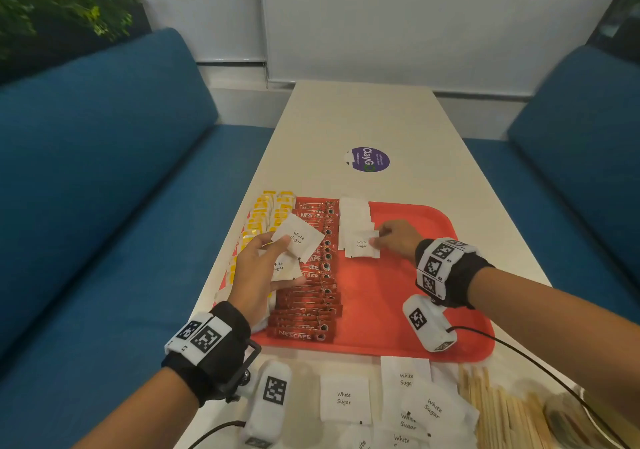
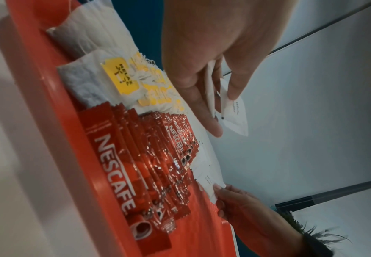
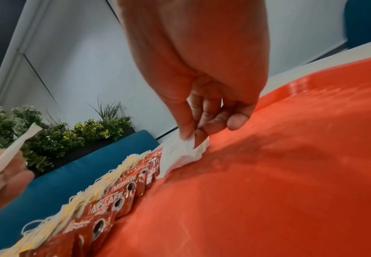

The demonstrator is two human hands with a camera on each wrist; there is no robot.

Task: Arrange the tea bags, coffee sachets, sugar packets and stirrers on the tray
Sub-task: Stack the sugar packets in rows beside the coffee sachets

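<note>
Sugar packet point(image 1: 362, 245) pinched by right hand point(image 1: 398, 240) mid-frame; left hand point(image 1: 258, 268) grips spare packets point(image 1: 298, 237); we risk nudging the sugar column point(image 1: 355, 218) askew.

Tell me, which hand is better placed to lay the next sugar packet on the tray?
Probably the right hand: it already pinches a sugar packet at the near end of the white row on the tray. The left hand holds spare packets above the coffee sachets.

Tray point(image 1: 433, 310) right half bare, open to reach. Left side packed: tea bags point(image 1: 266, 216), coffee sachets point(image 1: 311, 289), sugar row point(image 1: 356, 227). Near edge blocked by loose sugar packets point(image 1: 344, 398), stirrers point(image 1: 495, 410).
</note>
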